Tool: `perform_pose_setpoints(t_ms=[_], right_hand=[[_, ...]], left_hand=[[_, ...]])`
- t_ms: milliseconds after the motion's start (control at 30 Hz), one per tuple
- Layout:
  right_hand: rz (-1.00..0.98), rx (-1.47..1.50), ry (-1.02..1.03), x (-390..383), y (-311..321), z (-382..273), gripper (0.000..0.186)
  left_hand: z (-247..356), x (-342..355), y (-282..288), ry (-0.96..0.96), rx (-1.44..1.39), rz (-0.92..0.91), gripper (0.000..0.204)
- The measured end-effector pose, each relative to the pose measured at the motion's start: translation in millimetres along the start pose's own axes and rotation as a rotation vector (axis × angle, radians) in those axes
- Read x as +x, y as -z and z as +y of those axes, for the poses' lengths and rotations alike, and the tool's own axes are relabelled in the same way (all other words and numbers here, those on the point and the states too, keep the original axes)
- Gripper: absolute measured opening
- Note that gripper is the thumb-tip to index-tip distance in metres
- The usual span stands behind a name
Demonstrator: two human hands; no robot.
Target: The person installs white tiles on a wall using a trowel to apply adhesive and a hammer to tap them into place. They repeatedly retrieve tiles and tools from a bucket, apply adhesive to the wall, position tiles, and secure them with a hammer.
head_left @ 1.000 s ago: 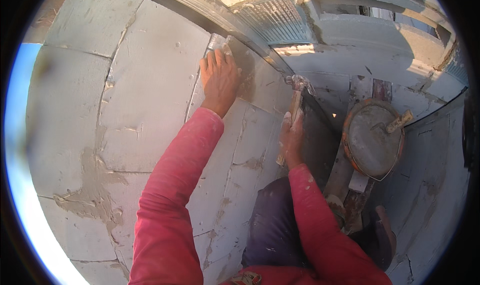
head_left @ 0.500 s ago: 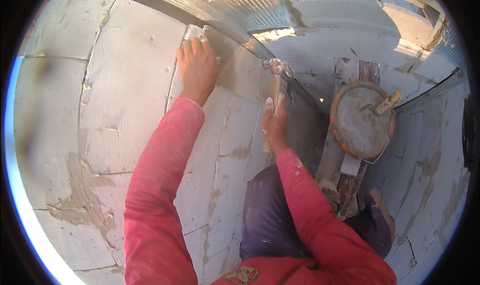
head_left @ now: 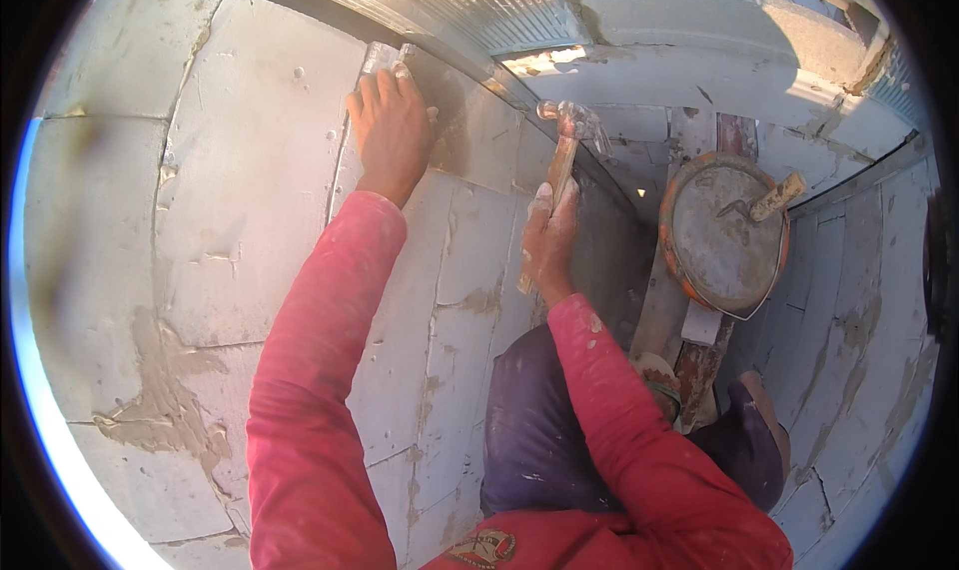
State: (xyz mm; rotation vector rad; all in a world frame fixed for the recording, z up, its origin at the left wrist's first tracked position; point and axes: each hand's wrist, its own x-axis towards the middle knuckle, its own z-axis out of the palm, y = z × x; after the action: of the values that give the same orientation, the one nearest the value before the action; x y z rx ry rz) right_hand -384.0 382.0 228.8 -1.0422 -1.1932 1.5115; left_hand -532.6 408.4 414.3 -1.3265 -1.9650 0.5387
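Note:
My left hand (head_left: 391,135) is closed around the upper end of a narrow grey bar (head_left: 378,56) that lies along the pale block wall (head_left: 260,160). The hand and wrist cover most of the bar, so its full shape is hidden. To the right, my right hand (head_left: 549,232) grips a hammer (head_left: 563,160) by its wooden handle. Its head points up and away from me and is smeared with whitish mortar. The hammer head is apart from the bar and from my left hand.
An orange-rimmed bucket (head_left: 667,240) of grey mortar, with a wooden-handled trowel (head_left: 777,198) in it, stands on planks (head_left: 702,355) at the right. A metal frame rail (head_left: 470,65) crosses beyond my hands. Block walls rise on both sides.
The hammer has tilted, its head shifting slightly right and its handle end left. My left hand stays at the bar, with only a slight shift of the whole view.

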Motion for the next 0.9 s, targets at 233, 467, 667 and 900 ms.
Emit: perform_pose_setpoints(t_ms=[233,467,667,900], right_hand=[[-0.223,-0.102,-0.142,-10,-9,12,0.043],[0.050,0.004,0.039,-6,-7,-3,0.043],[-0.153,-0.109,-0.096,-9,-8,13,0.041],[0.107,-0.030,0.098,-7,-13,0,0.038]], left_hand=[[5,5,2,0.024,-0.012,-0.086,0.059],[1,2,-2,0.007,-0.011,-0.042,0.060],[3,5,-2,0.019,-0.014,-0.024,0.061],[-1,4,-5,0.020,-0.050,-0.001,0.067]])
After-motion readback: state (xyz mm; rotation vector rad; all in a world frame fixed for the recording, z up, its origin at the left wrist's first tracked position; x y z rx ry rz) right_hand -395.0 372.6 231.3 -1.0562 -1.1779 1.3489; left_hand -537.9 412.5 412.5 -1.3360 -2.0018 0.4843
